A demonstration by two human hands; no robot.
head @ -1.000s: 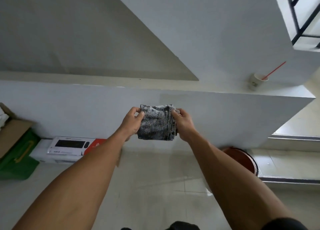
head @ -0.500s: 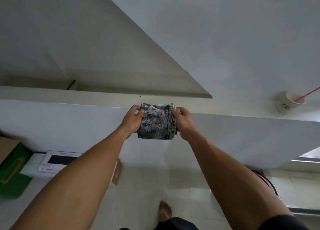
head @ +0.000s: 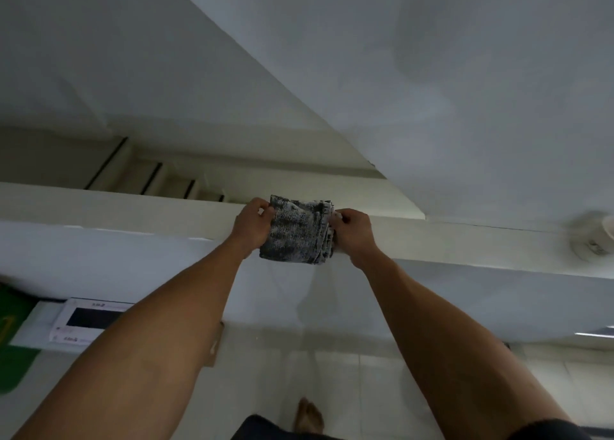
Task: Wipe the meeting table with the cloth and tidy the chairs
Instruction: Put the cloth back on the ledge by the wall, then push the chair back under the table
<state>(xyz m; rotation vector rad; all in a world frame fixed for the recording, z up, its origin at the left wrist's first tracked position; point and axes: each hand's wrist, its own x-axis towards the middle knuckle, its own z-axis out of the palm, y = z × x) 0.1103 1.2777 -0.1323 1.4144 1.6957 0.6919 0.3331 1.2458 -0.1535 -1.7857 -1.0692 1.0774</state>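
Observation:
A folded grey mottled cloth [head: 296, 230] hangs in the air in front of me, held by both hands. My left hand [head: 252, 223] pinches its left edge and my right hand [head: 353, 232] pinches its right edge. Both arms are stretched forward over a low white wall ledge [head: 116, 207]. No meeting table and no chairs are in view.
A paper cup [head: 594, 237] stands blurred on the ledge at the right. On the tiled floor at the left lie a white printed box [head: 89, 321] and a green bag [head: 15, 366]. Steps [head: 156, 179] show behind the ledge. My bare foot [head: 309, 418] is below.
The view has swung left and upward: the cup slid to the right edge and the steps came into sight. Both hands keep the same grip on the cloth.

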